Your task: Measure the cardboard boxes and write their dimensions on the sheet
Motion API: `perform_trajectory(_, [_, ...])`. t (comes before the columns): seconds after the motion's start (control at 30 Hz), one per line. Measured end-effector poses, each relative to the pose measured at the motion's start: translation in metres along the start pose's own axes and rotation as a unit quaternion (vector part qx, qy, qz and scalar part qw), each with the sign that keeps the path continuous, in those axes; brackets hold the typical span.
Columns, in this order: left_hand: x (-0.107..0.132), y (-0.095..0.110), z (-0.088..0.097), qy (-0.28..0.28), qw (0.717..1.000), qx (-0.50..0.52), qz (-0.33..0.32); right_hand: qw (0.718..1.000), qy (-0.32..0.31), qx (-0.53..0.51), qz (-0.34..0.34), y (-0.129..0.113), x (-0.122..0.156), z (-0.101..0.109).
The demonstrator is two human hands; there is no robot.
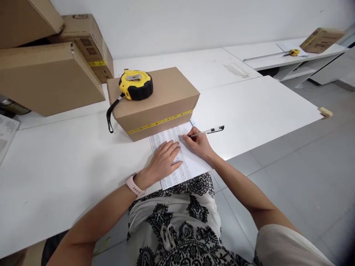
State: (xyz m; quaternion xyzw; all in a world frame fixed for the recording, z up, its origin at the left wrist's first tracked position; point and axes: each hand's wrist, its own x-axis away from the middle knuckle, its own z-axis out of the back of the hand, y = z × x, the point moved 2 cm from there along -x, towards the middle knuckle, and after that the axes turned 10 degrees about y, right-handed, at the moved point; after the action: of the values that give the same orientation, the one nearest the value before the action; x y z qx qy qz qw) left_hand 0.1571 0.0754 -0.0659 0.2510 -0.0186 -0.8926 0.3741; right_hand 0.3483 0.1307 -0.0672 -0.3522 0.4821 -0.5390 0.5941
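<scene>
A sheet of paper with columns of handwriting lies at the front edge of the white table. My left hand rests flat on it, fingers stretched out. In my right hand is a pen, its tip down at the paper and its black-clipped end pointing right. Just behind the paper stands a closed cardboard box with a strip of yellow tape along its side. On top of the box sits a yellow and black tape measure, its black wrist strap hanging over the left edge.
Several larger cardboard boxes are stacked at the left. The white table stretches right to a corner with a guard. Farther off are another box and a second tape measure, its blade pulled out.
</scene>
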Motion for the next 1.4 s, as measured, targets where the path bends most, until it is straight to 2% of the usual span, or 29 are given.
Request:
perform_trajectory(0.2, [-0.0011, 0.0036, -0.0004, 0.004, 1.000, -0.017, -0.017, 0.999, -0.005, 0.034, 0.028, -0.0060, -0.0022, -0.0023])
perform_trajectory(0.5, [-0.0010, 0.0025, -0.0014, 0.013, 1.000, -0.001, -0.001, 0.998, -0.019, 0.042, 0.043, -0.0061, -0.0016, -0.0037])
perform_trajectory(1.4, [-0.0017, 0.0031, -0.0008, 0.018, 1.000, 0.001, 0.001, 0.999, -0.011, 0.035, 0.038, -0.0046, -0.0030, -0.0031])
